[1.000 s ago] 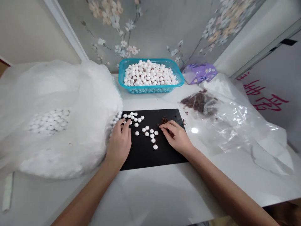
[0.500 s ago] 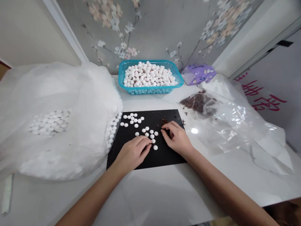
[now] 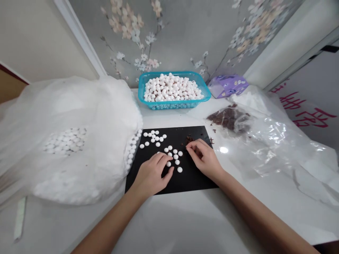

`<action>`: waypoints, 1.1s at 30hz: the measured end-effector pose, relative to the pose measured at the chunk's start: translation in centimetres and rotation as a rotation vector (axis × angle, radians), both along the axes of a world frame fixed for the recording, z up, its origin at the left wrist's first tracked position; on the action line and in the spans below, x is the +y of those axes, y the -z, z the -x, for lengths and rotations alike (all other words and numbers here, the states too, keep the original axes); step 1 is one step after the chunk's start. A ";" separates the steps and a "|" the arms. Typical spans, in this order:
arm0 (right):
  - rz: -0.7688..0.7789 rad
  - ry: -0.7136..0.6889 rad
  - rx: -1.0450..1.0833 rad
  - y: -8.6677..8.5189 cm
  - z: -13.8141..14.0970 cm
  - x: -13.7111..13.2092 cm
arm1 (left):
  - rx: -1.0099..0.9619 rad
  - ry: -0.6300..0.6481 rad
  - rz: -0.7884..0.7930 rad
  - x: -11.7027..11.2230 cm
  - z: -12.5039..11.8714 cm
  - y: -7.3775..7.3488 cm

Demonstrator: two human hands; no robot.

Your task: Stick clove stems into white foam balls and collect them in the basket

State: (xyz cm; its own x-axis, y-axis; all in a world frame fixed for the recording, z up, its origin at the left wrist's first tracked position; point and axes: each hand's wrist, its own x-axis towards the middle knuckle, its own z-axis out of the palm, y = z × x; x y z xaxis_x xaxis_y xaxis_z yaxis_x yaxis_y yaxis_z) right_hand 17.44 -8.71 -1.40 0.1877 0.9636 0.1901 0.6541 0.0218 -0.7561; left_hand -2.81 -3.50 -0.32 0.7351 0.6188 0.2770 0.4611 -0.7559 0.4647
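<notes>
A black mat (image 3: 148,183) lies flat on the white table with several small round white pieces (image 3: 158,144) scattered over its left and middle. My left hand (image 3: 153,175) hovers low above the mat, thumb apart from the fingers, with a white piece (image 3: 168,164) in the gap and others near its fingertips. Beside the small pile of brown bits (image 3: 189,140) on the mat's right side, my right hand (image 3: 205,159) has its thumb and forefinger pinched together. What sits between those fingertips is too small to make out.
Behind the mat stands a blue basket (image 3: 174,104) heaped with white pieces. A large translucent bag (image 3: 106,116) of them bulges at the left. To the right lies a clear plastic bag (image 3: 254,151) with brown bits (image 3: 229,118), and a purple packet (image 3: 229,85) behind it.
My left hand's thumb has spread away from its fingers, which were close together at a white piece. The right hand stays pinched near the brown pile. The whole view has shifted slightly.
</notes>
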 end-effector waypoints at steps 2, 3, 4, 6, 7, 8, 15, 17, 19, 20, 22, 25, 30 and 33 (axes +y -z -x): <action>-0.011 0.004 0.061 -0.2 0.1 0.0 | -0.024 0.033 0.062 0.1 0.0 0.1; -0.006 -0.002 0.096 -0.4 0.2 -0.1 | -0.038 0.055 0.100 0.2 0.1 0.1; 0.008 -0.019 0.128 -0.6 0.3 -0.1 | -0.057 0.072 0.143 0.2 0.1 0.2; 0.058 -0.081 0.176 -1.1 0.7 -0.3 | -0.094 0.081 0.236 0.4 0.1 0.3; 0.086 -0.120 0.191 -1.3 0.9 -0.4 | -0.108 0.076 0.276 0.4 0.1 0.3; 0.117 -0.159 0.202 -1.5 1.1 -0.5 | -0.111 0.067 0.311 0.5 0.1 0.3; 0.259 -0.289 0.166 -1.6 2.2 -0.9 | -0.072 -0.008 0.453 0.7 0.0 0.0; 0.255 -0.286 0.155 -1.5 2.2 -0.9 | -0.077 -0.007 0.469 0.7 0.0 0.1; 0.252 -0.290 0.146 -1.5 2.2 -0.9 | -0.082 -0.004 0.475 0.7 0.0 0.1; 0.254 -0.294 0.140 -1.6 2.2 -0.9 | -0.083 -0.005 0.479 0.7 0.0 0.1; 0.257 -0.294 0.132 -1.7 2.2 -0.9 | -0.079 -0.011 0.489 0.7 -0.1 0.1; 0.267 -0.283 0.128 -1.8 2.4 -0.9 | -0.077 -0.017 0.497 0.7 -0.2 -0.1; 0.242 -0.234 0.151 -1.6 2.8 -1.0 | -0.092 -0.002 0.538 0.6 -0.2 -0.4; 0.213 -0.179 0.187 -1.5 3.1 -1.0 | -0.110 0.005 0.570 0.6 -0.2 -0.5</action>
State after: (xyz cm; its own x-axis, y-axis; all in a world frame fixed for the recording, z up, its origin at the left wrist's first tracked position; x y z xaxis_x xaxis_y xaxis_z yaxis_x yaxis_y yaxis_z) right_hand 14.38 -9.66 0.05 0.0248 0.9989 -0.0409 0.5036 -0.0478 -0.8626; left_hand -2.56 -2.86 0.19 0.7242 0.6891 -0.0239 0.3844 -0.3747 0.8437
